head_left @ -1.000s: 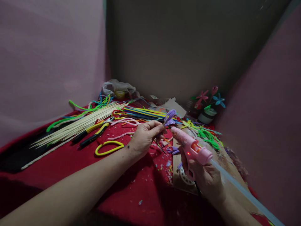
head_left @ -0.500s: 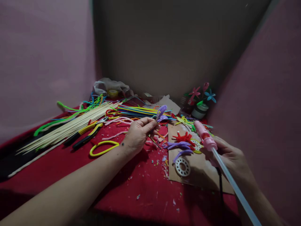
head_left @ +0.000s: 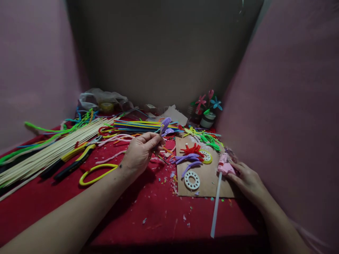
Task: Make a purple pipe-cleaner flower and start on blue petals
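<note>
My left hand point(head_left: 143, 151) pinches a purple pipe-cleaner flower point(head_left: 165, 125) between thumb and fingertips, petals up, above the middle of the table. At the right, my right hand point(head_left: 246, 180) has its fingers on a pink hot glue gun point(head_left: 224, 165), low over the right side of a cardboard sheet point(head_left: 209, 187). A long, whitish glue stick point(head_left: 216, 208) juts from the gun's back toward the table's front edge. Purple pipe-cleaner pieces point(head_left: 186, 158), red ones point(head_left: 192, 149), a white ring with holes point(head_left: 192, 180) and a yellow-rimmed ring point(head_left: 206, 157) lie on the cardboard.
Left of my hand lie bamboo sticks point(head_left: 66, 144), yellow-black pliers point(head_left: 75, 160) and a yellow loop point(head_left: 84, 178). Bundled coloured pipe cleaners point(head_left: 132, 124), a plastic bag point(head_left: 103, 97) and a small pot point(head_left: 208, 120) with flowers stand farther back. Scraps litter the red cloth point(head_left: 159, 218).
My right hand has lowered the glue gun from above the cardboard down to its right side. My left hand keeps hold of the purple flower. The whole view has shifted to the right.
</note>
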The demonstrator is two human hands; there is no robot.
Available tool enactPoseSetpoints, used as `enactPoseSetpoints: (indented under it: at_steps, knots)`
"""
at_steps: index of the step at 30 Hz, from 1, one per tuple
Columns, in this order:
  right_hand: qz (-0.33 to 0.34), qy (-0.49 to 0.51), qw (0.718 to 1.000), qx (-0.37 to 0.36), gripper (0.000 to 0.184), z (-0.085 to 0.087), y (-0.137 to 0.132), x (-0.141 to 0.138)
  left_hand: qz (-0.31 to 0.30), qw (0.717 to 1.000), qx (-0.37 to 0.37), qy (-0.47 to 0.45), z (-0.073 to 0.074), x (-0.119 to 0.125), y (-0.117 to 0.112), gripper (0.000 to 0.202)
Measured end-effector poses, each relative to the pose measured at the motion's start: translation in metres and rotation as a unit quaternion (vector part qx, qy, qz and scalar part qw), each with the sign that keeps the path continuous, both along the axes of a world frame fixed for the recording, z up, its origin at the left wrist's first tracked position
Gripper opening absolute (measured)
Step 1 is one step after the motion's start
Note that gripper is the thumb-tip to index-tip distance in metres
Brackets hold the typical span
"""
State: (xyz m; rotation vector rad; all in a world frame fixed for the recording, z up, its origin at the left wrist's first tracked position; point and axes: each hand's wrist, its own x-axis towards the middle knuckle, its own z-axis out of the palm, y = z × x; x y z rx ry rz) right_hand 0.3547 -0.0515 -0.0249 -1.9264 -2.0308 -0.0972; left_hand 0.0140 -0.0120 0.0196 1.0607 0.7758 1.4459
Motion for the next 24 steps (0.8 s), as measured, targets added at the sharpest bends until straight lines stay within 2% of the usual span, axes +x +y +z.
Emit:
enactPoseSetpoints:
  at_steps: [4, 6, 9, 14, 19, 21, 23, 24]
  knots:
    - [-0.036, -0.045, 0.998, -0.005, 0.035, -0.005, 0.015, 0.003, -0.001, 1.0, -0.004, 0.008, 0.001, 0.001, -0.001, 0.017]
    - [-0.032, -0.057, 0.998, 0.004, 0.035, -0.003, 0.022, 0.001, 0.004, 1.0, -0.006, 0.007, 0.001, 0.001, -0.001, 0.018]
    - [-0.013, -0.081, 0.996, -0.032, 0.037, 0.002, 0.025, -0.003, 0.007, 1.0, -0.002, 0.008, 0.0, 0.001, 0.0, 0.017]
    - [-0.004, -0.108, 0.991, -0.073, 0.04, 0.011, 0.016, -0.004, -0.008, 1.0, 0.003, 0.009, -0.003, 0.001, 0.0, 0.018]
    - [-0.013, -0.121, 0.992, -0.028, 0.035, 0.021, 0.003, -0.01, -0.031, 0.999, -0.002, -0.006, 0.0, 0.002, -0.004, 0.017]
    - [0.003, -0.084, 0.996, 0.019, 0.031, 0.03, -0.002, -0.024, -0.039, 0.999, -0.008, -0.016, 0.004, 0.002, -0.008, 0.017]
    - [0.078, 0.035, 0.995, 0.053, 0.026, 0.04, -0.006, -0.048, -0.057, 0.998, -0.016, -0.026, 0.007, 0.003, -0.011, 0.017]
    - [0.125, 0.116, 0.985, 0.039, 0.025, 0.045, -0.007, -0.062, -0.072, 0.997, -0.019, -0.031, 0.008, 0.003, -0.013, 0.018]
